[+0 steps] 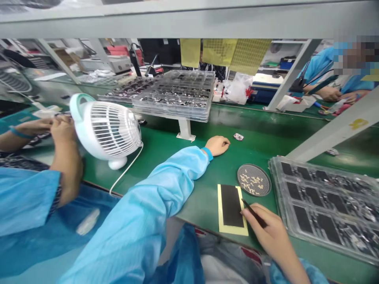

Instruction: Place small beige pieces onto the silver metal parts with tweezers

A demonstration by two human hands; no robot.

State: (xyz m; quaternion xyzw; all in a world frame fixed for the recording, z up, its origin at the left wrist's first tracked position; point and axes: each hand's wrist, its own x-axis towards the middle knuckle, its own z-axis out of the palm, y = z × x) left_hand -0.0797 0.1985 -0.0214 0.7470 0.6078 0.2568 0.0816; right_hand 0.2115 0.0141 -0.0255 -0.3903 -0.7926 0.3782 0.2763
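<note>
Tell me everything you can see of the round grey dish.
The round dish is shallow and grey, with a lighter rim and a finely textured floor; possibly plastic. It lies flat on the green bench, bearing small pale pieces, scattered unevenly. It sits between the yellow-edged black sheet and the clear tray; whether it touches either is unclear. No hand touches it.

1. A loose, shiny light-blue left sleeve (pixel 166 185) creases along my arm.
2. A brighter blue band (pixel 209 154) circles the wrist above my bare left hand (pixel 217 145).
3. My right hand (pixel 268 227), also bare, pairs with a blue right sleeve (pixel 314 272).
</note>
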